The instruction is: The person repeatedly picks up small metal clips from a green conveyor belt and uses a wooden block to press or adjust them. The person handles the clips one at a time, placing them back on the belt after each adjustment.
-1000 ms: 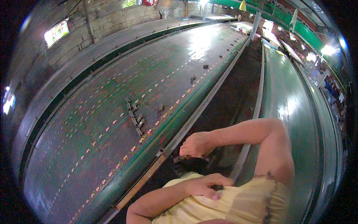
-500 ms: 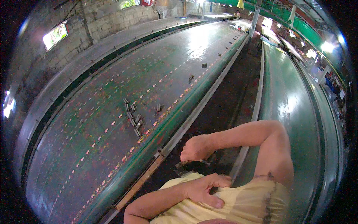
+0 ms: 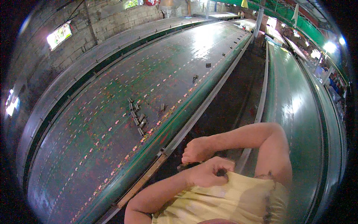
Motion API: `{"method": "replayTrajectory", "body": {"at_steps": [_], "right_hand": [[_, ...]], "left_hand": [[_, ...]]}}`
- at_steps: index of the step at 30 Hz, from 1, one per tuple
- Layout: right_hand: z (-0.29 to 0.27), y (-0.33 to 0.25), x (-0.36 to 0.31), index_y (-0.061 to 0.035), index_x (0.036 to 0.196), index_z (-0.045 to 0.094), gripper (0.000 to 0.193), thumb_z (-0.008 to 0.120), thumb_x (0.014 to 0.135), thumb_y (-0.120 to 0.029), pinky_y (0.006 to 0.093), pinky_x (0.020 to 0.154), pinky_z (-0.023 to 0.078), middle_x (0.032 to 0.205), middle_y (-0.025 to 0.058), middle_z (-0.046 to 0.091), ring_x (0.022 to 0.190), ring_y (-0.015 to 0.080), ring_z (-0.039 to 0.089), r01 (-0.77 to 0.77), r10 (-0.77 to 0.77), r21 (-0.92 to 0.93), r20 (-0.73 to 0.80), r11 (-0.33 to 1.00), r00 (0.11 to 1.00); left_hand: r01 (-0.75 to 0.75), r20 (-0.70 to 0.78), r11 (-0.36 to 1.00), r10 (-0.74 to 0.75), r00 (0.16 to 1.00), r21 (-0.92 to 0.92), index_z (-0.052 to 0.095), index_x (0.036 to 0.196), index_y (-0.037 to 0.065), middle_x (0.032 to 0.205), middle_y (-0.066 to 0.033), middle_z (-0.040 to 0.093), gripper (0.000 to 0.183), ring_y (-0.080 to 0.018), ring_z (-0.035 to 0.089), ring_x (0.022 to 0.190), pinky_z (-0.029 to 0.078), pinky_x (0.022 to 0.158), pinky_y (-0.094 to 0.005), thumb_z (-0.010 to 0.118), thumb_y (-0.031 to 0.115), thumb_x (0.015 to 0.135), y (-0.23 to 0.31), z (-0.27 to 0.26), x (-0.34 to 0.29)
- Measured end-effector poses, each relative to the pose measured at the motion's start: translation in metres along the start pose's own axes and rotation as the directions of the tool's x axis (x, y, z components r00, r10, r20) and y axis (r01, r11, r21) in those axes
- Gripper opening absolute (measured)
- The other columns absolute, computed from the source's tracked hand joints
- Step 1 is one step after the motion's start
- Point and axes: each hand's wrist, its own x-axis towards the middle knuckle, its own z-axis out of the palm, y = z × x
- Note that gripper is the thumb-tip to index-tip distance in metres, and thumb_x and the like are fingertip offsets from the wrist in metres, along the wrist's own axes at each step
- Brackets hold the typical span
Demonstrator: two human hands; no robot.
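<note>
At near centre, the left hand (image 3: pixel 208 173) pointed right against one yellow shirt (image 3: pixel 223 198); the right hand (image 3: pixel 198 149) pointed left, long axis crosswise. Both were curled; grasp indiscernible.

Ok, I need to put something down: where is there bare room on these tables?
The right table looks bare alongside its left rail, beyond the right arm. The left table has room left of the dark pieces, though speckled. Crowded: around those pieces, and around the left hand and right hand.
</note>
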Motion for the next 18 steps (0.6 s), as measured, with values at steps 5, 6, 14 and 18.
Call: {"method": "replayTrajectory", "body": {"at_steps": [5,6,14,18], "right_hand": [[0.021,0.007,-0.010,-0.0101,0.114,0.061,0.020,0.069,0.098,-0.018,0.0489,0.080,0.061,0.100,0.0105,0.070,0.098,0.0345,0.076,-0.072,0.074,0.139,-0.012,0.988,0.997],[0.022,0.009,-0.009,-0.0095,0.115,0.060,0.022,0.071,0.097,-0.016,0.0504,0.081,0.060,0.101,0.0125,0.071,0.099,0.0370,0.075,-0.093,0.093,0.165,0.007,0.982,0.996],[0.037,0.000,-0.006,-0.0081,0.115,0.058,0.021,0.068,0.098,-0.015,0.0579,0.074,0.062,0.097,0.0166,0.075,0.092,0.0445,0.077,-0.081,0.085,0.245,-0.008,0.966,0.996],[0.044,-0.001,-0.008,-0.0074,0.115,0.059,0.021,0.068,0.099,-0.016,0.0576,0.073,0.062,0.093,0.0177,0.075,0.090,0.0454,0.077,-0.040,0.064,0.240,-0.090,0.970,0.994]], "left_hand": [[0.249,-0.376,0.780,-0.019,0.927,0.575,0.066,0.098,0.006,0.101,-0.0182,0.072,0.019,-0.0447,0.071,0.092,0.060,0.068,-0.0523,0.078,0.022,0.097,0.029,0.045,0.039],[0.342,-0.385,0.812,-0.160,0.909,0.472,0.065,0.097,0.005,0.105,-0.0185,0.073,0.021,-0.0460,0.072,0.092,0.060,0.067,-0.0515,0.078,0.022,0.099,0.028,0.059,0.043],[0.214,0.112,0.919,-0.187,0.976,-0.332,0.066,0.150,0.000,0.161,-0.0228,0.060,0.053,-0.0359,0.054,0.150,0.038,0.129,-0.0486,0.063,0.040,0.115,-0.017,0.069,0.013],[0.446,0.270,0.861,-0.382,0.884,-0.244,0.056,0.162,0.000,0.172,-0.0241,0.048,0.069,-0.0377,0.044,0.161,0.032,0.134,-0.0484,0.063,0.049,0.114,0.013,0.046,0.003]]}}
